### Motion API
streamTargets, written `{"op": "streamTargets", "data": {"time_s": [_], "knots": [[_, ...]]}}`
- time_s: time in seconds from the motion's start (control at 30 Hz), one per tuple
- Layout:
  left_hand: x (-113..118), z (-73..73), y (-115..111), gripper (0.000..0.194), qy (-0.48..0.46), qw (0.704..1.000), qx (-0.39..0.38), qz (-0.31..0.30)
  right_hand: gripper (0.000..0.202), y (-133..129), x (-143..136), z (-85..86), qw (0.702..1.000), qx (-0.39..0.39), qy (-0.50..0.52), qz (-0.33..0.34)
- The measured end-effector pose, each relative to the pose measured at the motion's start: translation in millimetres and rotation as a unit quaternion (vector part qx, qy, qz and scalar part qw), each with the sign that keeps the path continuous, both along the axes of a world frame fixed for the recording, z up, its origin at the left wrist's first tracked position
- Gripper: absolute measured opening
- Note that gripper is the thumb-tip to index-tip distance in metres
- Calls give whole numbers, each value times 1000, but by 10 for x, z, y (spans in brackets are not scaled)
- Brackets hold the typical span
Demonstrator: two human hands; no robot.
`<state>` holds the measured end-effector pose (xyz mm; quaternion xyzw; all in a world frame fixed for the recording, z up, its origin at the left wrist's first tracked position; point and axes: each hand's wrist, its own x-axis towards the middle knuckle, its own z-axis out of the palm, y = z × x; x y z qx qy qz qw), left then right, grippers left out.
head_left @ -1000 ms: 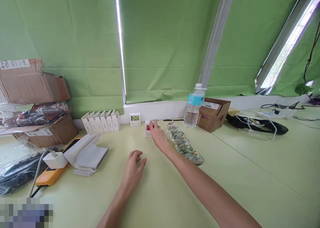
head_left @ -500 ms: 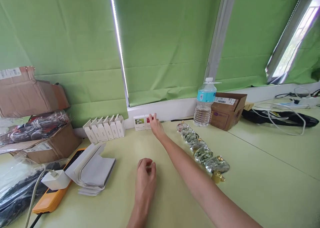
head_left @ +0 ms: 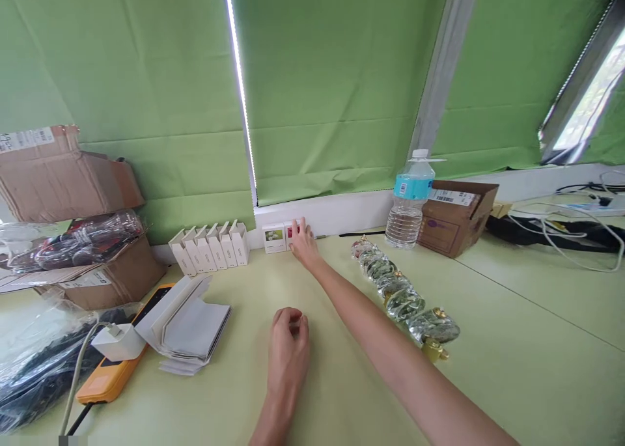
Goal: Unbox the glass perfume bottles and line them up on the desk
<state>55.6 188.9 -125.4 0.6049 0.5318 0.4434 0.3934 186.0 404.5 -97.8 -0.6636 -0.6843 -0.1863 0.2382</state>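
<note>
My right hand (head_left: 305, 243) reaches to the back of the table, its fingers on a small white box with a red picture (head_left: 289, 232). Touching that box on its left is a white box with a green picture (head_left: 274, 239), upright against the white ledge. Farther left, several narrow white boxes (head_left: 211, 249) lean in a row. My left hand (head_left: 289, 342) rests on the table nearer to me, fingers curled, and whether anything is inside them is hidden.
Right of my right arm lie glass ornaments (head_left: 403, 301), with a water bottle (head_left: 410, 202) and brown carton (head_left: 454, 219) behind. At left are folded papers (head_left: 195, 329), an orange device (head_left: 110, 377), a white adapter (head_left: 118, 342) and stacked cartons (head_left: 73, 182).
The view has shifted slightly, so most things appear a little farther right. My right hand stays at the box with the red picture, and my left hand keeps its curled pose.
</note>
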Motion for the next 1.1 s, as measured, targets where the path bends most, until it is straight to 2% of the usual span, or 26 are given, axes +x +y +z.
{"op": "streamTargets", "data": {"time_s": [0.13, 0.27, 0.33, 0.47, 0.6, 0.73, 0.83, 0.97, 1.1], "knots": [[-8, 12, -7, 19, -7, 1000, 2, -1, 51, -137, -148, 162, 997, 18, -26, 66], [-14, 9, 0, 20, -13, 1000, 5, -4, 31, -219, -453, 292, 987, -18, -51, 154], [-19, 5, 7, 20, -16, 1000, 6, -6, 29, -233, -654, 328, 983, -45, -46, 172], [-35, -4, 6, 23, -24, 1000, 5, -11, 40, -233, -1050, 379, 981, -79, -12, 177], [-48, -13, -6, 20, -35, 999, 3, -22, 30, -181, -1276, 459, 974, -103, 21, 203], [-52, -17, -10, 19, -44, 999, 12, -24, 32, -147, -1305, 553, 959, -133, 27, 251], [-57, -19, -4, 22, -52, 998, 17, -18, 29, -260, -1253, 591, 954, -134, 18, 266], [-78, -19, 3, 28, -64, 998, 16, 25, 19, -669, -1074, 590, 951, -117, -11, 287], [-109, 6, -10, 36, -66, 993, 27, 92, 25, -1236, -742, 568, 953, -94, -22, 286]]}}
